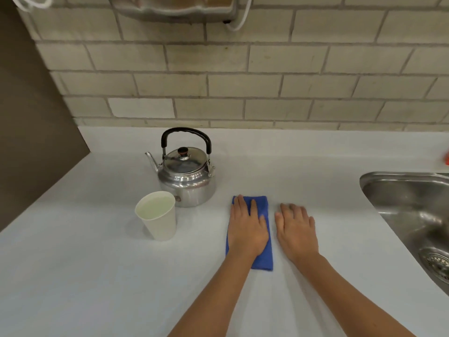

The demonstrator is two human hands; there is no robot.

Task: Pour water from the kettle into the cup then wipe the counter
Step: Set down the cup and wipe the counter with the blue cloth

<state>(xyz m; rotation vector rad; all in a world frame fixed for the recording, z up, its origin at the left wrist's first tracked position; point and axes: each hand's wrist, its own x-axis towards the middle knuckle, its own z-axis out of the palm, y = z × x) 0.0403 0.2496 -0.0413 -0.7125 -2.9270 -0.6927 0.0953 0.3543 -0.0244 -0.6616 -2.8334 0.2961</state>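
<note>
A steel kettle [185, 177] with a black handle stands upright on the pale counter [97, 276], its spout pointing left. Just in front of it to the left stands a white paper cup [158, 215] filled with water nearly to the rim. A folded blue cloth [266, 254] lies flat on the counter to the right of the kettle. My left hand [246, 227] rests palm down on the cloth, fingers spread and flat. My right hand [296, 229] lies flat on the bare counter just right of the cloth, holding nothing.
A steel sink [410, 215] with a drain is set into the counter at the right. A small red object [446, 158] peeks in at the right edge. A brick-tiled wall runs behind, and a dark panel [31, 142] bounds the counter on the left.
</note>
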